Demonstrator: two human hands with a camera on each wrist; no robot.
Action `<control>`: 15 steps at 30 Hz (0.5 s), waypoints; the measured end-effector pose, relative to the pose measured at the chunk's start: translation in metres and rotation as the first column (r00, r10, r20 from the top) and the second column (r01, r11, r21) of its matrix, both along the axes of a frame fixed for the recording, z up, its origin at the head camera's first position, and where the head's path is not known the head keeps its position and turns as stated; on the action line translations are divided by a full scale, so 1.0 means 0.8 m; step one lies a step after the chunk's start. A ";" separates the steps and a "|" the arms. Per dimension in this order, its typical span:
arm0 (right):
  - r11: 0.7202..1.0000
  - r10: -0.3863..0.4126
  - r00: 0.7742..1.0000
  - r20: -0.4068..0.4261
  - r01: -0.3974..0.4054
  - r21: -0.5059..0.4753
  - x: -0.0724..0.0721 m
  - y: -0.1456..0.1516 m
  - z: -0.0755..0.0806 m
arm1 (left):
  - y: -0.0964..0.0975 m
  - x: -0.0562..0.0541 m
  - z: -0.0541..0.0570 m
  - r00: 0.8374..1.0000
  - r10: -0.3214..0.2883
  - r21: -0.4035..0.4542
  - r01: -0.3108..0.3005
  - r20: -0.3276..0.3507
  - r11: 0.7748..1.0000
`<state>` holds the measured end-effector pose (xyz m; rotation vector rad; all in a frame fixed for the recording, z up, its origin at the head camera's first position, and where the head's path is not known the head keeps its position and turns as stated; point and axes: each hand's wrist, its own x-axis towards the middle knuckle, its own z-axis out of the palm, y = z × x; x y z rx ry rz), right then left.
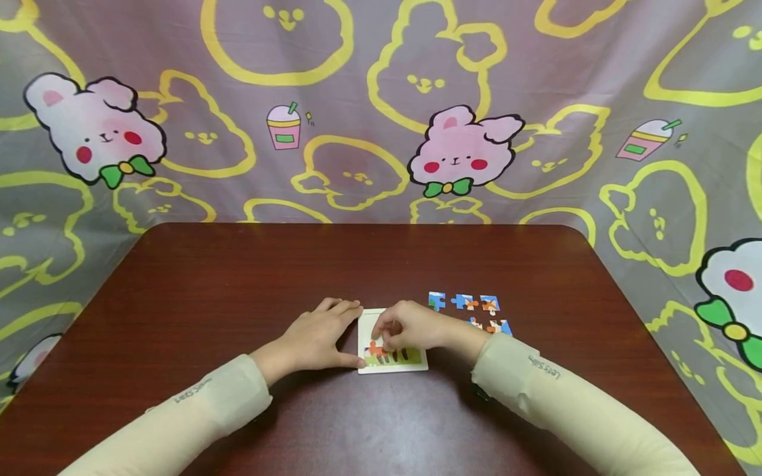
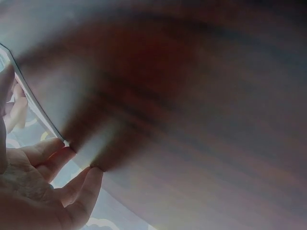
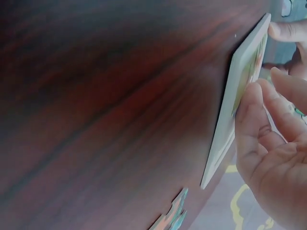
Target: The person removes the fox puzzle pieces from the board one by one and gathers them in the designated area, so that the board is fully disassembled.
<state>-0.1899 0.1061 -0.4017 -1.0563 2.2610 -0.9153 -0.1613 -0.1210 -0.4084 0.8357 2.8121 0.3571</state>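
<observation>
A white-rimmed puzzle tray [image 1: 393, 371] lies on the table, its lower part filled with joined pieces [image 1: 409, 357] in green and orange. My left hand [image 1: 315, 336] lies at the tray's left side, fingers spread, with thumb and fingertips at the rim. Over the tray is my right hand [image 1: 411, 325], thumb and fingers bent down to the orange part of the picture. In the right wrist view its fingertips [image 3: 255, 88] come right down to the tray [image 3: 225, 115], and no loose piece shows between them. The right hand hides part of the tray's upper area.
Several loose jigsaw pieces [image 1: 464, 302] in blue, orange and white lie on the brown table [image 1: 286, 264], behind and right of the tray. Some are near the right forearm. A patterned curtain [image 1: 357, 99] stands behind the table and along both sides.
</observation>
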 end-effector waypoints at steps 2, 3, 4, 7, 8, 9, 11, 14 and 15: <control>1.000 0.004 0.999 -0.038 -0.003 0.030 0.001 -0.004 0.001 | 0.000 0.001 0.000 1.000 0.000 -0.001 0.000 0.001 1.000; 0.999 0.006 0.999 -0.054 -0.004 0.045 0.002 -0.005 0.000 | 0.000 0.001 0.000 1.000 0.001 -0.001 -0.001 0.001 1.000; 0.998 0.007 0.998 -0.069 -0.003 0.057 0.002 -0.006 0.000 | 0.000 0.001 0.001 1.000 0.001 0.000 -0.001 0.000 1.000; 0.997 0.012 0.996 -0.092 -0.004 0.079 0.003 -0.009 0.000 | 0.001 0.001 0.002 1.000 0.001 0.001 -0.001 0.003 1.000; 0.997 0.011 0.996 -0.093 -0.004 0.082 0.004 -0.009 -0.001 | 0.001 0.001 0.003 1.000 0.001 0.002 -0.001 0.003 1.000; 0.997 0.011 0.996 -0.092 -0.003 0.083 0.004 -0.009 -0.002 | 0.001 0.001 0.003 1.000 0.001 0.002 -0.001 0.004 1.000; 0.997 0.008 0.996 -0.085 -0.001 0.079 0.005 -0.009 -0.002 | 0.000 0.001 0.003 1.000 0.000 0.002 0.000 0.004 1.000; 0.997 0.008 0.997 -0.076 -0.002 0.072 0.006 -0.010 -0.005 | 0.000 0.001 0.002 1.000 0.001 0.003 -0.001 0.002 1.000; 0.998 0.008 0.997 -0.073 -0.003 0.068 0.006 -0.010 -0.005 | 0.000 0.002 0.002 1.000 0.002 0.003 -0.002 0.003 1.000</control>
